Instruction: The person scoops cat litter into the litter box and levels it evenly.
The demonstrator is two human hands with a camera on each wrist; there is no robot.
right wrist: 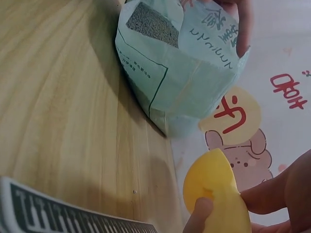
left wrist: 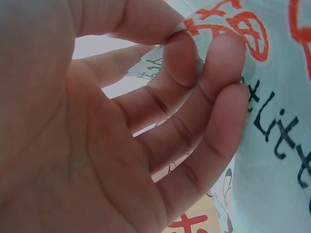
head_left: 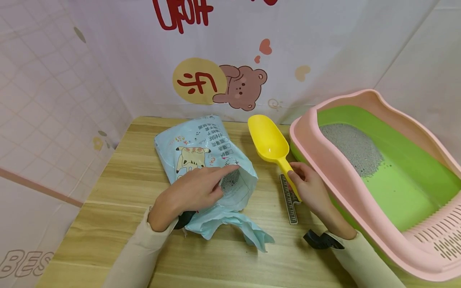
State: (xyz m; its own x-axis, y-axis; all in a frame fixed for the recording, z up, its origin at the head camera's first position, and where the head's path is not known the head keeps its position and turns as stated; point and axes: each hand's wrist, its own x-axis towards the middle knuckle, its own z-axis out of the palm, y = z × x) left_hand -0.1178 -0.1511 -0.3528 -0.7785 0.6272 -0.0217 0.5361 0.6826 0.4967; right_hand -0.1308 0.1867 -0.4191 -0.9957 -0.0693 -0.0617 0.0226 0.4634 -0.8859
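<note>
A light blue printed bag (head_left: 169, 138) lies on the table with its mouth open, showing grey cat litter (head_left: 230, 182) inside. My left hand (head_left: 192, 190) pinches the bag's upper edge between thumb and curled fingers, as the left wrist view shows at the bag film (left wrist: 272, 97). In my right hand (head_left: 313, 192) is a yellow scoop (head_left: 268, 140), gripped by its handle. Its bowl looks bare and is held above the table, right of the bag's mouth. The right wrist view shows the yellow handle (right wrist: 218, 194) and the bag (right wrist: 189, 87) beyond it.
At the right stands a litter box with a pink rim (head_left: 309, 128) and green base, a patch of grey litter (head_left: 351, 148) in it. A flat dark strip with white markings (head_left: 289, 202) lies under the scoop handle. Behind rises a printed backdrop (head_left: 306, 36).
</note>
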